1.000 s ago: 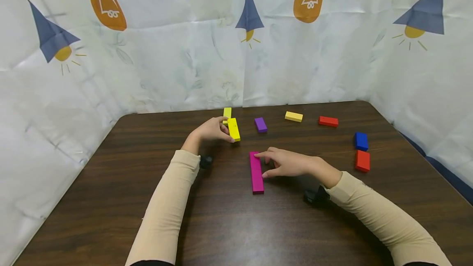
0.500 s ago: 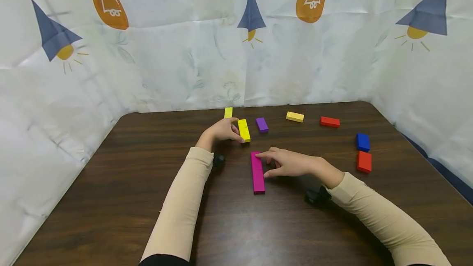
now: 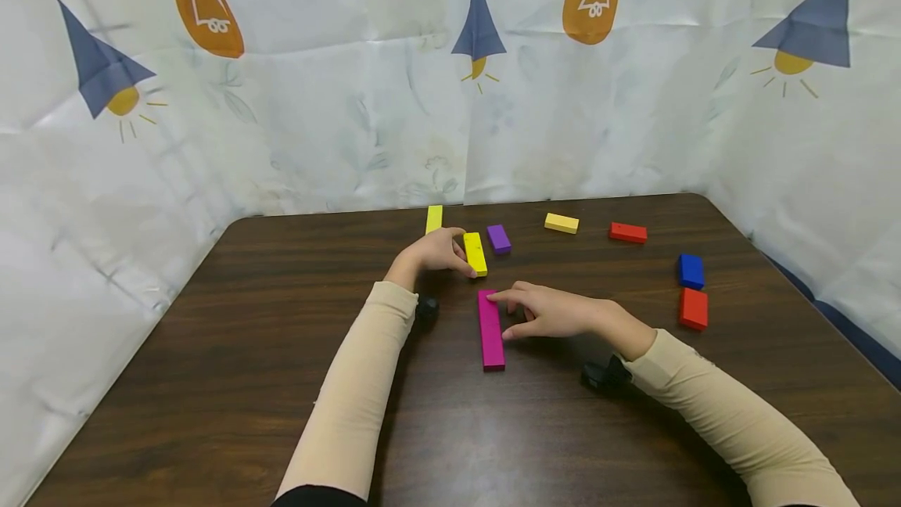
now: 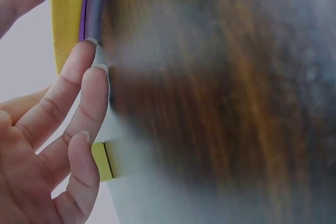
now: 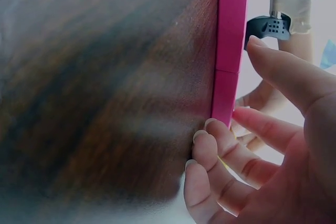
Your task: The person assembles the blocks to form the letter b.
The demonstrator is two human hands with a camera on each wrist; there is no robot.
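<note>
My left hand (image 3: 443, 250) pinches a yellow block (image 3: 475, 254) lengthwise, thumb at the near end and index finger at the far end. In the left wrist view the yellow block (image 4: 67, 30) shows at top left, the other fingers bent loosely beside it. Two magenta blocks (image 3: 491, 331) lie end to end in one row on the table; their seam shows in the right wrist view. My right hand (image 3: 552, 311) rests its index fingertip on the far magenta block (image 5: 224, 95). The right thumb stands at the row's right side, slightly apart in the right wrist view.
On the brown table (image 3: 211, 382), a yellow-green block (image 3: 434, 217) lies behind my left hand, a purple block (image 3: 499, 239) just right of the held one. Farther right are a pale yellow block (image 3: 561, 223), a red block (image 3: 627, 232), a blue block (image 3: 691, 271) and another red block (image 3: 693, 309).
My left hand has carried the yellow block to the right, away from the yellow-green one, and slightly nearer the magenta row. The right hand has stayed in place.
</note>
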